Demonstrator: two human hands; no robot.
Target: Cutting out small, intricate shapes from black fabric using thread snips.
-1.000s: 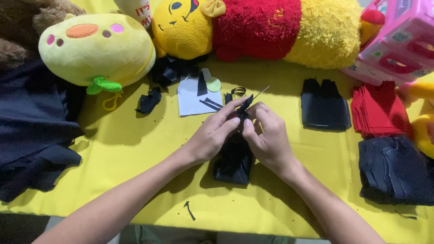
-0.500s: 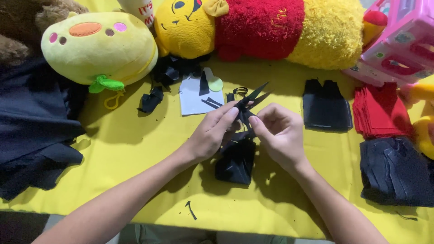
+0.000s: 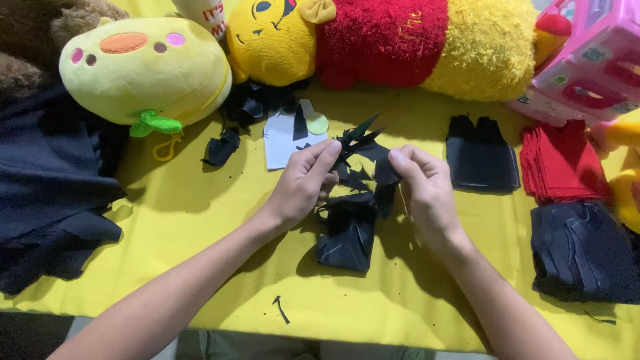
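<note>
Seen from above, two bare forearms reach in from the bottom edge and meet at the middle of a worktop (image 3: 200,200) covered in yellow cloth. The left hand (image 3: 303,187) pinches the upper edge of a black fabric piece (image 3: 350,227) between thumb and fingertips; its pointed tips stick up beside the fingers. The right hand (image 3: 427,190) is closed on the same piece from the other side, thumb forward. The fabric's lower part rests on the worktop between the wrists. Around it lie more cut pieces — a black stack (image 3: 481,153), a red stack (image 3: 560,163), dark folded cloth (image 3: 580,250). A yellow-green plush (image 3: 143,70) and a yellow-and-red plush bear (image 3: 373,40) line the far edge.
</note>
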